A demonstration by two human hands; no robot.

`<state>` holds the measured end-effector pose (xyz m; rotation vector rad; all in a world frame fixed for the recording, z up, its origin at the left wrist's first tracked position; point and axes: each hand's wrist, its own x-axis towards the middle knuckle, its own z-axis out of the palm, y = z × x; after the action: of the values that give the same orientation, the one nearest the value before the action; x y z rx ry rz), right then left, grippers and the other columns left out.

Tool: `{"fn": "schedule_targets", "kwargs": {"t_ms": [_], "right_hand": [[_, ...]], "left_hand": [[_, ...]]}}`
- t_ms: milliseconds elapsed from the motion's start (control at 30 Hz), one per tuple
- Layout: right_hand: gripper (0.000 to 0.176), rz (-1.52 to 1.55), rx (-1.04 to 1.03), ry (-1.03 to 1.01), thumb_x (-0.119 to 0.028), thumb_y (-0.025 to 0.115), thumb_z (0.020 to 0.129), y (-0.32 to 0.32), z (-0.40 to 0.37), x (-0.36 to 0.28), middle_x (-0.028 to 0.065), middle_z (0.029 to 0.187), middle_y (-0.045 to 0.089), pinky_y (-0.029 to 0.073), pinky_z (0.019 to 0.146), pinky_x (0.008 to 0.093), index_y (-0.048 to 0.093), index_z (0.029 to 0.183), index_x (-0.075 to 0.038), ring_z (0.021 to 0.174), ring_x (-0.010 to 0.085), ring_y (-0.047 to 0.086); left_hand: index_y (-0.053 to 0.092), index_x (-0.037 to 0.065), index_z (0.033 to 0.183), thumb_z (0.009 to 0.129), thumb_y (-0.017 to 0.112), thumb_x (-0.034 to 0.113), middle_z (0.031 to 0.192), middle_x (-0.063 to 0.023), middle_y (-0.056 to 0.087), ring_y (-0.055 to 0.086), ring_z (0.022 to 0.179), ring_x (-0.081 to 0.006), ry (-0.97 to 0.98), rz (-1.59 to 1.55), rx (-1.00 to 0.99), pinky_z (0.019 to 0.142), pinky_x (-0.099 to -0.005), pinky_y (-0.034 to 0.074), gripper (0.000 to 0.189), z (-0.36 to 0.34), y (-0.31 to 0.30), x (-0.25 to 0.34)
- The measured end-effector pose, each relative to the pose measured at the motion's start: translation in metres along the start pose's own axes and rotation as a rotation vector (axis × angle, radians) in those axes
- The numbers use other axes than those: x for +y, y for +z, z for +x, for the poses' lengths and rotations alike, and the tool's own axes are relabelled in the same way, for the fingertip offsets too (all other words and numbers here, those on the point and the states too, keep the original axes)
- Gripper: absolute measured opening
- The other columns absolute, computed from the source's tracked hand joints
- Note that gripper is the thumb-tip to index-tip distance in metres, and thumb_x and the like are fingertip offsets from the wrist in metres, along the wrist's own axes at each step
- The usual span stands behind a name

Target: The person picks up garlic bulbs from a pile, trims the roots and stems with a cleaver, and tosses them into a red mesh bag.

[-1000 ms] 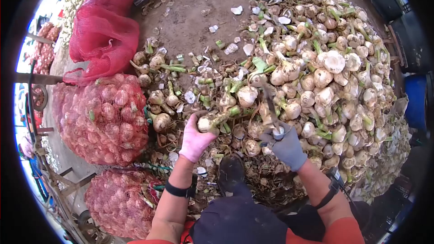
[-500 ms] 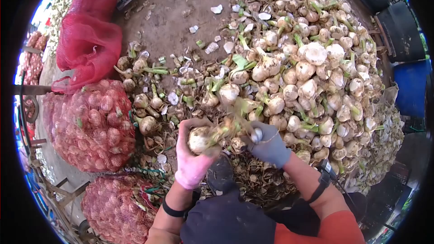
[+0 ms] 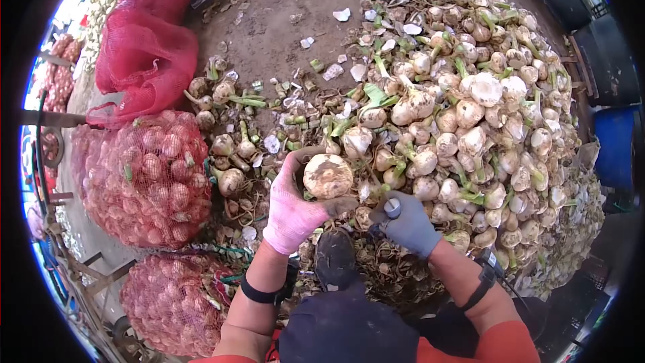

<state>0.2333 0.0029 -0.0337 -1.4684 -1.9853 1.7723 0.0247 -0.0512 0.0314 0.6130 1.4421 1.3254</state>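
Observation:
My left hand (image 3: 292, 205), in a pinkish-white glove with dirty fingertips, is closed around the side of a large pale onion-like bulb (image 3: 328, 176) with brown soil on its top. My right hand (image 3: 408, 223), in a grey glove, grips a tool with a grey, round-ended handle (image 3: 392, 208); its working end is hidden. The right hand is just right of the left thumb, low over a heap of bulbs (image 3: 470, 141) with cut green stems and roots. Between my arms, a dark shoe (image 3: 335, 255) rests among the trimmings.
Two full red mesh sacks of bulbs (image 3: 151, 178) (image 3: 171, 299) stand on the left, with a loose red net (image 3: 151, 60) behind them. Root scraps, stems and pale slices (image 3: 341, 15) litter the brown ground. Dark bins and a blue bin (image 3: 615, 144) line the right.
The bulb in my left hand has turned and risen slightly, showing its soil-marked face, and the blurred roots or stem beside it are gone from view. The right hand has drawn slightly away rightward.

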Motion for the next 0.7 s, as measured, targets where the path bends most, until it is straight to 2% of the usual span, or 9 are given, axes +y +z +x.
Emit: {"fn": "schedule_targets", "kwargs": {"t_ms": [33, 100, 167, 233, 267, 300, 600, 667, 700], "right_hand": [[0.017, -0.001, 0.000, 0.005, -0.010, 0.073, 0.076, -0.005, -0.002, -0.012, 0.0088, 0.074, 0.066, 0.050, 0.064, 0.0327, 0.062, 0.086, -0.003, 0.068, 0.0165, 0.063], [0.022, -0.093, 0.087, -0.169, -0.015, 0.071, 0.078, -0.019, -0.009, -0.044, 0.0165, 0.078, 0.065, 0.052, 0.064, 0.0384, 0.063, 0.097, -0.005, 0.074, 0.0328, 0.066], [0.020, -0.175, 0.084, -0.294, -0.014, 0.069, 0.078, -0.025, -0.013, -0.060, 0.0163, 0.077, 0.065, 0.051, 0.063, 0.0394, 0.063, 0.095, -0.006, 0.074, 0.0345, 0.065], [0.019, -0.293, 0.035, -0.431, -0.012, 0.066, 0.076, -0.028, -0.017, -0.072, 0.0155, 0.079, 0.064, 0.050, 0.062, 0.0422, 0.060, 0.094, -0.008, 0.075, 0.0371, 0.063], [0.019, -0.294, 0.035, -0.430, -0.012, 0.066, 0.076, -0.028, -0.018, -0.073, 0.0155, 0.079, 0.064, 0.050, 0.062, 0.0422, 0.060, 0.094, -0.008, 0.075, 0.0371, 0.063], [0.022, -0.373, 0.002, -0.463, -0.012, 0.066, 0.075, -0.028, -0.020, -0.073, 0.0151, 0.080, 0.063, 0.050, 0.062, 0.0425, 0.059, 0.095, -0.008, 0.076, 0.0365, 0.063], [0.023, -0.500, 0.015, -0.514, -0.016, 0.069, 0.071, -0.015, -0.021, -0.055, 0.0116, 0.077, 0.059, 0.048, 0.060, 0.0425, 0.055, 0.088, -0.008, 0.071, 0.0336, 0.062], [0.021, -0.499, 0.086, -0.553, -0.018, 0.071, 0.070, -0.011, -0.016, -0.049, 0.0109, 0.071, 0.056, 0.046, 0.056, 0.0420, 0.055, 0.081, -0.008, 0.066, 0.0335, 0.061], [0.022, -0.494, 0.113, -0.571, -0.019, 0.071, 0.070, -0.010, -0.015, -0.048, 0.0109, 0.070, 0.056, 0.046, 0.056, 0.0420, 0.054, 0.080, -0.008, 0.065, 0.0338, 0.060]], "left_hand": [[0.048, 0.004, 0.122, 0.062, 0.085, 0.002, 0.113, -0.0086, 0.058, 0.054, 0.109, -0.0134, -0.023, 0.050, -0.013, 0.094, -0.0299, 0.047, 0.071, 0.000, 0.001, 0.000], [0.048, 0.004, 0.123, 0.064, 0.085, 0.003, 0.111, -0.0074, 0.059, 0.056, 0.105, -0.0125, 0.073, 0.092, -0.039, 0.092, -0.0291, 0.048, 0.070, 0.002, 0.000, -0.014], [0.047, 0.005, 0.125, 0.068, 0.083, 0.006, 0.108, -0.0049, 0.060, 0.058, 0.098, -0.0120, 0.200, 0.224, -0.114, 0.088, -0.0285, 0.049, 0.068, 0.003, -0.006, -0.026], [0.045, 0.003, 0.126, 0.068, 0.083, 0.012, 0.110, -0.0057, 0.058, 0.057, 0.100, -0.0121, 0.090, 0.075, -0.125, 0.090, -0.0298, 0.048, 0.070, -0.004, 0.008, -0.014], [0.043, 0.001, 0.127, 0.069, 0.084, 0.017, 0.112, -0.0064, 0.056, 0.055, 0.102, -0.0122, -0.020, -0.071, -0.133, 0.092, -0.0311, 0.047, 0.073, -0.006, 0.012, -0.010], [0.042, 0.002, 0.128, 0.069, 0.083, 0.017, 0.109, -0.0049, 0.055, 0.053, 0.099, -0.0099, 0.128, 0.097, -0.202, 0.089, -0.0278, 0.046, 0.073, -0.004, 0.010, -0.011], [0.047, 0.006, 0.117, 0.068, 0.084, 0.013, 0.097, -0.0025, 0.059, 0.055, 0.090, -0.0095, 0.176, 0.489, -0.082, 0.082, -0.0273, 0.047, 0.061, -0.007, 0.015, -0.028], [0.044, 0.005, 0.116, 0.066, 0.085, 0.022, 0.089, -0.0101, 0.059, 0.061, 0.082, -0.0233, 0.149, 0.427, -0.097, 0.076, -0.0354, 0.050, 0.067, -0.007, 0.012, -0.036], [0.044, 0.004, 0.115, 0.067, 0.085, 0.020, 0.089, -0.0101, 0.059, 0.060, 0.082, -0.0196, 0.129, 0.423, -0.100, 0.075, -0.0327, 0.050, 0.065, -0.010, 0.013, -0.032]]}}
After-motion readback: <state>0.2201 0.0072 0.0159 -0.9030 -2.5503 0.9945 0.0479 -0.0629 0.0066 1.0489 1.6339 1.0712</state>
